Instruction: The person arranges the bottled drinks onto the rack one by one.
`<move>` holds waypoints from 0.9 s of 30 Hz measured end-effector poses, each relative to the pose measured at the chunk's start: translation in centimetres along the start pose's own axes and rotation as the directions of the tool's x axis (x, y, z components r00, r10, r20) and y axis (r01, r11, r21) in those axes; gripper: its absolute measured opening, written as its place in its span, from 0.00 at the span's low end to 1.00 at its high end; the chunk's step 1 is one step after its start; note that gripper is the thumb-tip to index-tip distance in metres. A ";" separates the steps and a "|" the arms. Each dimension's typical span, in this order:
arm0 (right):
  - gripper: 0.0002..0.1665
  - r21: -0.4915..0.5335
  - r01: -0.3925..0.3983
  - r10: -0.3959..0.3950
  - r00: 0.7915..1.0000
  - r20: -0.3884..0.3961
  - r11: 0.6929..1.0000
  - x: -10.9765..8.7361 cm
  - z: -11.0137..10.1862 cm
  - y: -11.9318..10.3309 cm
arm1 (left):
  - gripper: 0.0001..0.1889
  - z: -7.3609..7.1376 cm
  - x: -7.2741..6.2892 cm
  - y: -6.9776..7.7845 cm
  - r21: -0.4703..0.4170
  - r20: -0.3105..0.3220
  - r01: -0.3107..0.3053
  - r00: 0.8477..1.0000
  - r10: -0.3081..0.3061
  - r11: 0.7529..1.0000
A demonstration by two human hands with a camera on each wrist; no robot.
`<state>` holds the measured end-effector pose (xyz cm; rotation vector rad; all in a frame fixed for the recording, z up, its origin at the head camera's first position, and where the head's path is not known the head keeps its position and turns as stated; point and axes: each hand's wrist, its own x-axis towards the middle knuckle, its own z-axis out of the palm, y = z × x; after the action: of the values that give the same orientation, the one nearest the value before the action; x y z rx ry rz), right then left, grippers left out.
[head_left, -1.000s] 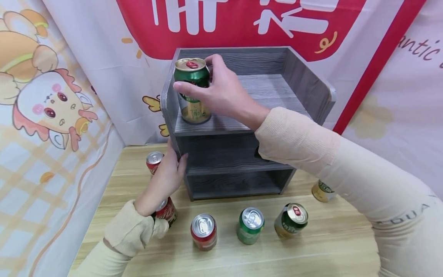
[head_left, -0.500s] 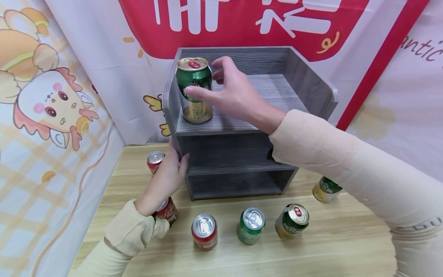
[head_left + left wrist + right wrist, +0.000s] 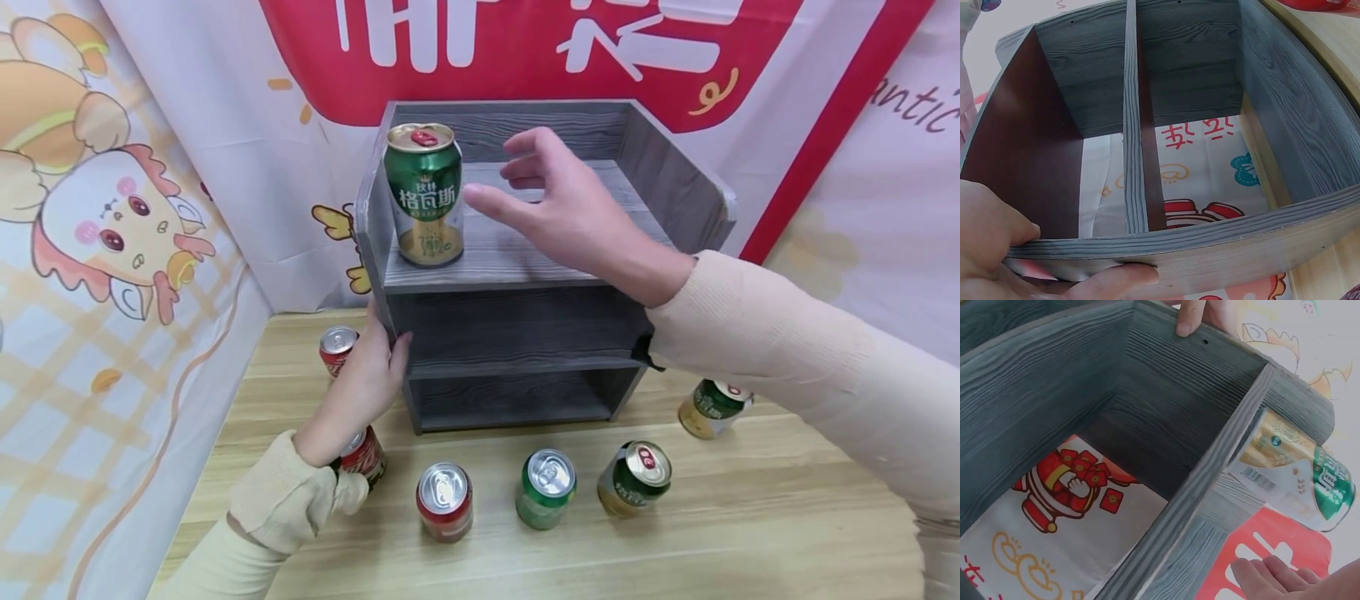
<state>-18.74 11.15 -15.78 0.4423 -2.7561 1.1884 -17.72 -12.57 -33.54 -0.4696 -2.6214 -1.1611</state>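
A green and gold drink can (image 3: 424,197) stands upright at the left end of the top shelf of a grey wooden rack (image 3: 480,289). To its right, my right hand (image 3: 566,204) hovers over the shelf, fingers loosely bent and apart from the can, with nothing in them. My left hand (image 3: 367,364) grips the edge of the rack's left side panel. In the left wrist view, the thumb (image 3: 997,219) lies on the inner face of that panel and a finger on the outer. The right wrist view shows the can's gold side beside the shelf board.
In front of the rack stand a red can (image 3: 444,502), a light green can (image 3: 546,489) and a green-gold can (image 3: 634,479). Another green-gold can (image 3: 714,408) is at the right. Two red cans, one of them (image 3: 338,347), flank my left forearm. Printed cloth hangs behind.
My right hand has let go of the green and gold can and drawn away to the right. The can stays on the top shelf. My left hand keeps its grip on the rack.
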 end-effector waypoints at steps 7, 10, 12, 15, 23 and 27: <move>0.39 0.003 0.037 -0.036 0.999 -0.035 0.999 -1.6 -1.2 0.6 | 0.36 0.2 0.1 -0.1 -0.004 -0.008 -0.010 1.000 0.010 1.000; 0.36 0.017 0.052 -0.051 0.997 -0.057 0.999 -2.1 -1.7 0.8 | 0.36 0.2 0.0 -0.2 0.005 -0.019 -0.012 1.000 0.012 1.000; 0.34 0.020 0.056 -0.055 0.996 -0.071 0.998 -2.6 -2.1 0.9 | 0.37 0.2 0.0 -0.2 0.009 -0.019 -0.014 1.000 0.014 1.000; 0.32 0.012 0.053 -0.052 0.995 -0.084 0.999 -3.2 -2.6 1.2 | 0.36 0.2 0.1 -0.3 0.012 -0.015 -0.019 1.000 0.019 1.000; 0.28 0.062 0.040 -0.036 0.998 -0.056 0.997 -4.8 -3.7 2.3 | 0.37 0.2 0.1 -0.2 -0.013 -0.002 -0.005 1.000 0.005 1.000; 0.26 0.127 0.065 -0.060 0.997 -0.043 0.990 -5.6 -4.2 2.7 | 0.36 0.0 0.0 -0.3 -0.015 0.000 -0.001 1.000 0.001 1.000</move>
<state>-14.36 17.22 -15.94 0.5085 -2.6232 1.3486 -17.81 -12.71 -33.74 -0.4742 -2.6136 -1.1811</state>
